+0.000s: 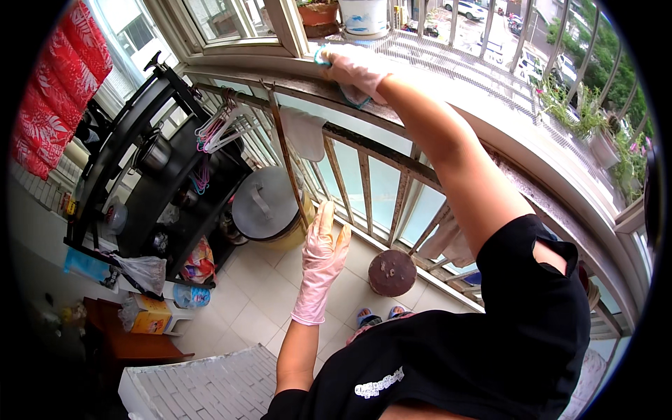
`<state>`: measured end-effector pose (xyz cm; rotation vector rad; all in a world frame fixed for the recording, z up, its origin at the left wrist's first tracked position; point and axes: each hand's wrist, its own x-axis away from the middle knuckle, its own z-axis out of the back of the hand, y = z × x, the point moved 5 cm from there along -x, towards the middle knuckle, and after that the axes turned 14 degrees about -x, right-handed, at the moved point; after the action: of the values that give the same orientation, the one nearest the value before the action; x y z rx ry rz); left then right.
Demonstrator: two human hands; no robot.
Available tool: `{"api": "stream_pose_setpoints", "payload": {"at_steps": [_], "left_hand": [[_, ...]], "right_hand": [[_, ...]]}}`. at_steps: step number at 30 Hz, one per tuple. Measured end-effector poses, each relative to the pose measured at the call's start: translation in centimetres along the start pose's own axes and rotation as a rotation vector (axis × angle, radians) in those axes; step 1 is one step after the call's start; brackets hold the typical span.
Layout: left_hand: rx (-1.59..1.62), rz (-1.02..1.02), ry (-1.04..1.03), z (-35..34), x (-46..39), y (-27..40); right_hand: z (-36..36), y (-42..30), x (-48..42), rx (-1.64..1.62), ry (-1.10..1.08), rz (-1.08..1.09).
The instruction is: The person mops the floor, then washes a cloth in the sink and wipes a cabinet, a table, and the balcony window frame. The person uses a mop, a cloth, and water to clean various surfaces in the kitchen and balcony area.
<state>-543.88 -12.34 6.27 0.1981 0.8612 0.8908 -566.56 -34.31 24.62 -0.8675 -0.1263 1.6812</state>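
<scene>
My right hand [359, 71], in a pink glove, reaches out to the window frame by the sill [310, 68]. It grips a cleaning cloth [354, 97] with a blue-green edge, part of which hangs below the palm against the ledge. The fingers themselves are partly hidden. My left hand [323, 257], also gloved in pink with yellowish fingertips, is held in mid-air with the thumb apart and nothing in it. Behind it are the metal railing [365, 194] and a large lidded pot [265, 202]. A pale cloth [304, 131] hangs over the rail.
A round dark stool [392, 273] stands on the tiled floor by my feet. To the left, a black shelf rack [157, 184] holds pots, with hangers [223, 128] beside it. Outside the window are a white flowerpot [364, 18] and a barred ledge [472, 68]. A low brick-patterned wall [205, 383] is near me.
</scene>
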Motion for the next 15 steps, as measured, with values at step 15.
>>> {"api": "stream_pose_setpoints", "payload": {"at_steps": [15], "left_hand": [[0.067,-0.144,-0.11,-2.6,-3.2,6.6]], "right_hand": [[19.9,3.5,26.2,0.358,-0.224,-0.637]]}}
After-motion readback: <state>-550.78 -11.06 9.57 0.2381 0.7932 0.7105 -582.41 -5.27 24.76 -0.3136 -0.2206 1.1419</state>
